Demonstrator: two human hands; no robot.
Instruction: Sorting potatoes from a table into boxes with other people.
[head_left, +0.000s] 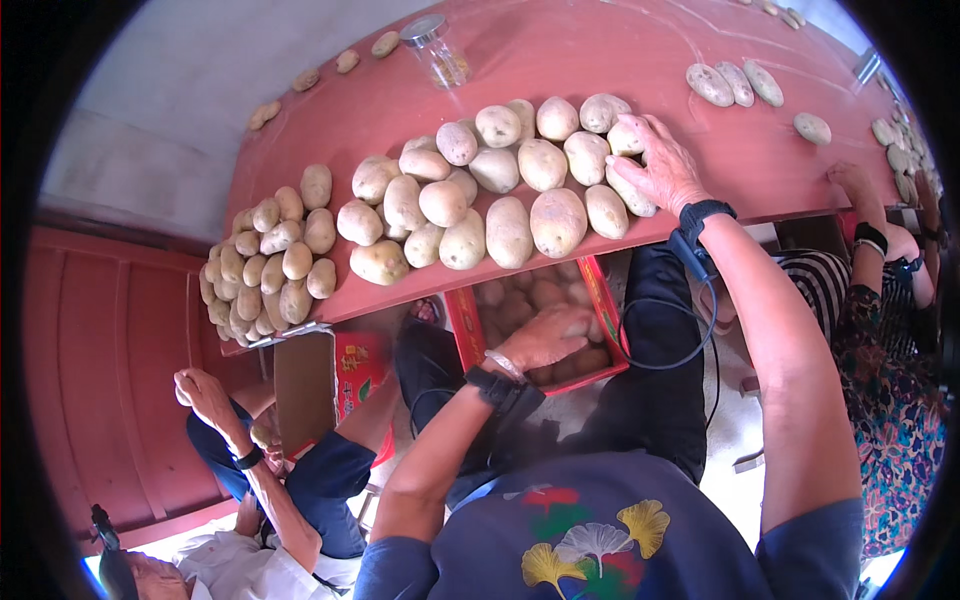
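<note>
Rows of potatoes (510, 166) lie partly stacked on a red tabletop (570, 45) before me. My right hand (656, 161), wearing a dark wrist device with a cable, rests on potatoes at the right end of the rows, fingers spread over them. Below the table edge, my left hand (551, 336) reaches into a red cardboard box (463, 322) of potatoes. Its fingers touch potatoes at the box's right side; whether they grip one is not clear.
A second potato pile (270, 259) covers the table's left corner. A lidded clear jar (437, 52) stands farther back, and several loose potatoes lie around. An open carton (304, 382) sits below left. People sit on both sides, a co-worker's hand (202, 394) at left.
</note>
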